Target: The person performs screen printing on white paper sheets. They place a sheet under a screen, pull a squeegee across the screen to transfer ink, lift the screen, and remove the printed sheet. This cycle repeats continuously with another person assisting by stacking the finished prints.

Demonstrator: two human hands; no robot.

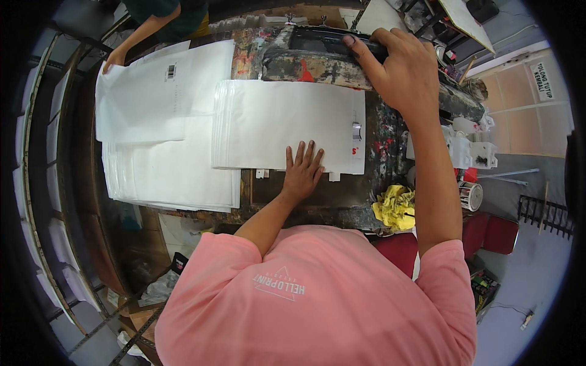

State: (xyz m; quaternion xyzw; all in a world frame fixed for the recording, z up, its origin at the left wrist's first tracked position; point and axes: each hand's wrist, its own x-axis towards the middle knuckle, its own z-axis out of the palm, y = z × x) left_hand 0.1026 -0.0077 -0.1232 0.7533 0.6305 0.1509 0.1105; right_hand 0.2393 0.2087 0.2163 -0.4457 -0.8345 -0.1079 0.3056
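L hand (302, 174), fingers spread, is resting on white rectangular papery sheets (274, 122); R hand (406, 70) is gripping paint-stained black frame (326, 68). Prob. positioning; next move's needing steady sheets.

Showing a tall rack (26, 177) at far left, curving toward the rim and bearing white stacks (60, 239). Running just inside it along a brown panel (101, 256). Exposing a strip of tiles (174, 238) at lower left, near clear plastic bags (162, 290). Spreading at right into a blue-grey floor (513, 348), catching pale light. Including there a red seat (500, 235), a black slotted rail (543, 215) and a cord's white end (527, 321). Rising at upper right to cream panelling (519, 131), glowing warmly and bearing a white sign (541, 79). Slanting a white board (469, 21) nearby.
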